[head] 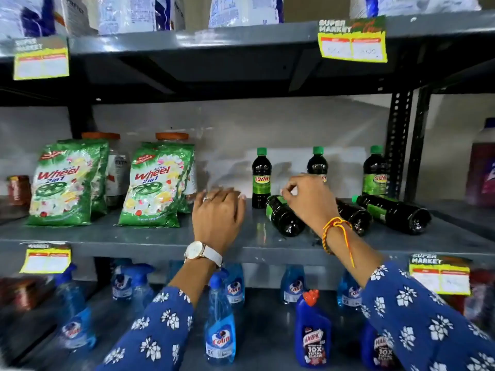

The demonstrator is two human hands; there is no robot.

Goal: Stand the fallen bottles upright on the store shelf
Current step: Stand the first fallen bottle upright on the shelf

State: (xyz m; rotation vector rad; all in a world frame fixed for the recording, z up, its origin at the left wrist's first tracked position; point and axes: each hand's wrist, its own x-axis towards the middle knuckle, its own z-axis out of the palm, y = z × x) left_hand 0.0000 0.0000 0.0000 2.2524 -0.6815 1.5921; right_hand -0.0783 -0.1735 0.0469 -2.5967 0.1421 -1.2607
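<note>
Dark bottles with green caps and green labels are on the grey middle shelf [150, 238]. One stands upright [261, 178] at the back, a second [318, 163] behind my right hand, a third [375, 170] further right. Three lie on their sides: the nearest one [285, 216] just left of my right wrist, one [353, 216] partly hidden behind that wrist, one [393, 214] at the right. My right hand [308, 196] hovers over the nearest fallen bottle's neck, fingers curled, holding nothing that I can see. My left hand [218, 212] rests above the shelf, fingers apart and empty.
Green detergent packs [64, 183] [158, 183] stand on the left of the same shelf. A large purple bottle [482, 170] is at the far right. Blue spray bottles [219, 319] and blue cleaner bottles [313, 333] fill the shelf below. Price tags [352, 40] hang from shelf edges.
</note>
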